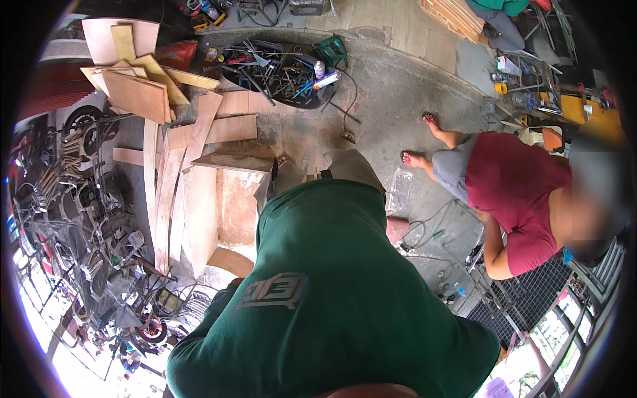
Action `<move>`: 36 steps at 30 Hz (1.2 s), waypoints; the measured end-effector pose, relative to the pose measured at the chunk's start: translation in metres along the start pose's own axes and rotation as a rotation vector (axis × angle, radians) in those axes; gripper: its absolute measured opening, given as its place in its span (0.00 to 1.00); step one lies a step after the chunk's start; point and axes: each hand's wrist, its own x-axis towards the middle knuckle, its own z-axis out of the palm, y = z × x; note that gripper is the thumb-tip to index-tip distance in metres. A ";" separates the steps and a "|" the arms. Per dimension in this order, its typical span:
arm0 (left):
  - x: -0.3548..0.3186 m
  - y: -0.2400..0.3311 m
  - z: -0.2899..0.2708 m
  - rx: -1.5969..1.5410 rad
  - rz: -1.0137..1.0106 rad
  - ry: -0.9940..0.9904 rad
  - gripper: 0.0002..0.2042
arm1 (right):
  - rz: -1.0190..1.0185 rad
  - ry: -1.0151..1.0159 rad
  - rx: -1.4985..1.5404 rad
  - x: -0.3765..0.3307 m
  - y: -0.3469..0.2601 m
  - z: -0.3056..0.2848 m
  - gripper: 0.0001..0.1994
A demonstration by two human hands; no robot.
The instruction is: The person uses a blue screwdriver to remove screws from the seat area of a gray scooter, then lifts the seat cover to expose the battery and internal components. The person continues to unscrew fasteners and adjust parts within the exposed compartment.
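Neither of my hands shows in the head view; my green shirt [318,265] fills the middle and lower part. My left sleeve [202,338] reaches along the shirt's left side, and its far end disappears against the torso near a curved piece of thin wood [230,261]. Whatever the left hand touches is hidden. On the right, the shirt's shoulder hides my right arm and hand. Wooden boards [199,219] lie on the floor just left of my legs, beside an open-looking wooden box shape [242,205].
A black tray [249,79] heaped with tools lies ahead, with a green power tool [330,52] beside it. Stacked board offcuts [136,89] stand far left, above a jumble of metal parts [86,219]. A person in a maroon shirt [514,192] is at right, near a cable [424,232].
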 end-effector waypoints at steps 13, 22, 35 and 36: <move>0.113 0.049 0.057 0.490 -0.281 -0.256 0.22 | -0.034 0.001 -0.054 0.076 -0.063 -0.062 0.22; 0.119 0.173 0.022 0.526 0.027 -0.703 0.21 | 0.077 0.030 -0.317 0.097 -0.144 -0.035 0.43; 0.390 0.292 0.077 1.310 -0.048 0.065 0.62 | 0.115 0.085 -1.249 0.277 -0.177 0.112 0.52; 0.411 0.285 0.085 1.362 -0.043 0.127 0.61 | 0.090 0.207 -1.230 0.296 -0.175 0.113 0.54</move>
